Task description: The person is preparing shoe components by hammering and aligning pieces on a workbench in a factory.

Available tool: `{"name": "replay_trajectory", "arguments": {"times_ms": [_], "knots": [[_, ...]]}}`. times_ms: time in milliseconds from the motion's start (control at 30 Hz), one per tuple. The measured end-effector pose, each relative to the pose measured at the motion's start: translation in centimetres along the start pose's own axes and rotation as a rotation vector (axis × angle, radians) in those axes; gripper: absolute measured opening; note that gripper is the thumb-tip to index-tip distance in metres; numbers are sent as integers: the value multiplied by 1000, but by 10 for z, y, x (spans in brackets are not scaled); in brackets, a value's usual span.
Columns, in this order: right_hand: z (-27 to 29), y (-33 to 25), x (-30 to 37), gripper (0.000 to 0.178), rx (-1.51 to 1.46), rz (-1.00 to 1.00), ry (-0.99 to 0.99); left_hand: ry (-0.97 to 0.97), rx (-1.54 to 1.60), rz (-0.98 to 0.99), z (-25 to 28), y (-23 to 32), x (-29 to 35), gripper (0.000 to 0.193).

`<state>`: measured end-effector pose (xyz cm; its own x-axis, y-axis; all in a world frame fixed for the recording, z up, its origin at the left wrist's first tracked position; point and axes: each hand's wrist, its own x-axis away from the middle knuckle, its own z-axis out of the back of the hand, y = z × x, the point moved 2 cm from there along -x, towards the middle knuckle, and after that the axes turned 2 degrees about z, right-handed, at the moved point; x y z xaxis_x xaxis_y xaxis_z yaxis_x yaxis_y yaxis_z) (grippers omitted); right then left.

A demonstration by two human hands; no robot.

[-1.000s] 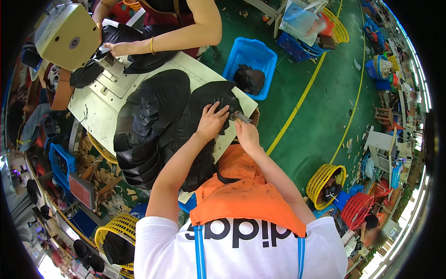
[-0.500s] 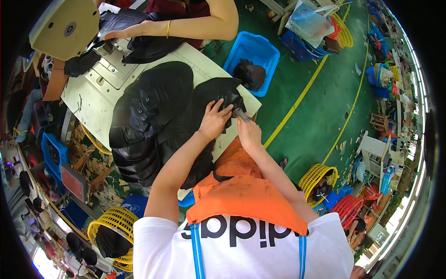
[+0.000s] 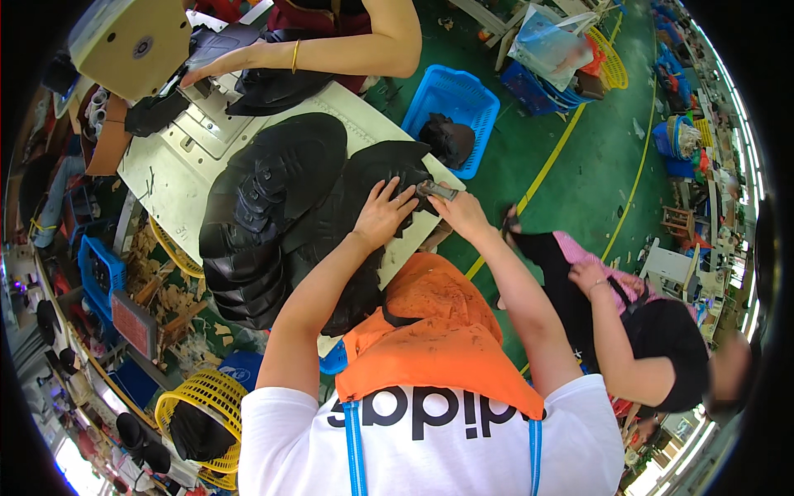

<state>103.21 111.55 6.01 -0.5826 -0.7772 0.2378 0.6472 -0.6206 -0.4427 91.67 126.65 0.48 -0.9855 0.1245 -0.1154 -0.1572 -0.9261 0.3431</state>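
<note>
On the left of the pale, hard-looking tabletop (image 3: 161, 178), a boxy cream machine head (image 3: 132, 50) rises, so the handwork is best done well clear of it. Next come the stacked black pieces (image 3: 236, 285), glossy and ridged like overlapping folds, with a matte, rounded panel (image 3: 318, 140) beyond them; their slippery look suggests that leaning on them could make the pile slide. Further right, the left hand (image 3: 382, 213) lies with its fingers spread over a curved black piece (image 3: 385, 161), near the tabletop's right corner. Flat, even pressure close to the edge should steady such a pliable-looking sheet without puckering it. At that piece's right edge is a small grey metal tool (image 3: 438, 191), slim and rigid-looking; whether its tip touches the material is too small to tell. The right hand (image 3: 465, 213) pinches the tool between its fingers. A firm but relaxed grip, with small, controlled movements angled away from the left fingertips, would probably serve best, sparing both skin and the dark surface.
</note>
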Motion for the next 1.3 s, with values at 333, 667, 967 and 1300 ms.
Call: {"name": "replay_trajectory", "arguments": {"times_ms": [333, 667, 967, 1300], "knots": [[14, 17, 0, 25, -92, -15, -120, -13, 58, 26, 8, 1, 0, 44], [23, 5, -27, 27, 49, 73, -288, 4, 96, 14, 6, -2, -3, 43], [-1, -1, -8, 29, 156, 98, -99, 80, -54, -39, 8, 10, -25, 41], [-26, 6, 75, 34, -540, -203, 367, -177, -224, 72, 93, 47, -49, 26]]}}
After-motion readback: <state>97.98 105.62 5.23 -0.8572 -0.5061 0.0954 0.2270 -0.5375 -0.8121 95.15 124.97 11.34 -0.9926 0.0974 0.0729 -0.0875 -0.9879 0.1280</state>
